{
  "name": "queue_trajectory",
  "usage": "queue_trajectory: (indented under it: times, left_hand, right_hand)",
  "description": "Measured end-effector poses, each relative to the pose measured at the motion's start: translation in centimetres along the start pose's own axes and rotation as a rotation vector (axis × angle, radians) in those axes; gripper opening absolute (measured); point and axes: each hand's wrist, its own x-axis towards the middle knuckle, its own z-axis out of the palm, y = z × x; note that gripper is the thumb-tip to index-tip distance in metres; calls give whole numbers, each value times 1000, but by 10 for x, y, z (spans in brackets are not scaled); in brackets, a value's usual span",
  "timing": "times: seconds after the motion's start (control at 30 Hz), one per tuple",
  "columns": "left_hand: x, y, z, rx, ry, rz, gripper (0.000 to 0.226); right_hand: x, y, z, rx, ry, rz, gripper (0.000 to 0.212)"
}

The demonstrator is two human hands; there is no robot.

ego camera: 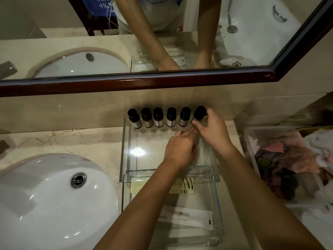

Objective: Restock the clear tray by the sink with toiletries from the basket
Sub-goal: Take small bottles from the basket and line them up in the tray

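A clear two-level tray (126, 150) stands right of the sink. Along its back edge runs a row of several small bottles (158, 117) with black caps. My right hand (212, 130) pinches the rightmost bottle (199, 112) between thumb and fingers. My left hand (180, 150) lies on the upper shelf just below it, fingers curled around something small and clear that I cannot make out. White sachets (187, 215) and a yellow packet (180, 185) lie on the lower level. The basket (252, 156), a clear bin with pinkish packets, sits at the right.
A white oval sink (45, 195) with a metal drain fills the lower left. A wood-framed mirror (144, 83) runs along the wall behind the marble counter (72, 141). White cloth (313, 213) lies at the far right by the basket.
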Motion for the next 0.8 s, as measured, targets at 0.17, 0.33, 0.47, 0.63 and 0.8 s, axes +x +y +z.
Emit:
queue_trajectory:
  times: [0.17, 0.33, 0.47, 0.63, 0.8]
  left_hand:
    - [7, 1, 0, -13, 3, -15, 58]
    - [10, 2, 2, -5, 13, -24, 59]
    - [11, 2, 4, 8, 23, -14, 58]
    - [13, 2, 5, 22, 15, -14, 58]
    - [8, 5, 1, 20, 9, -27, 57]
  right_hand:
    - [2, 4, 2, -78, 17, -37, 43]
    - [1, 6, -1, -78, 25, -45, 43]
    - [2, 6, -4, -71, 12, -34, 48]
    - [2, 11, -3, -76, 17, -36, 44]
    - [0, 11, -4, -86, 15, -39, 37]
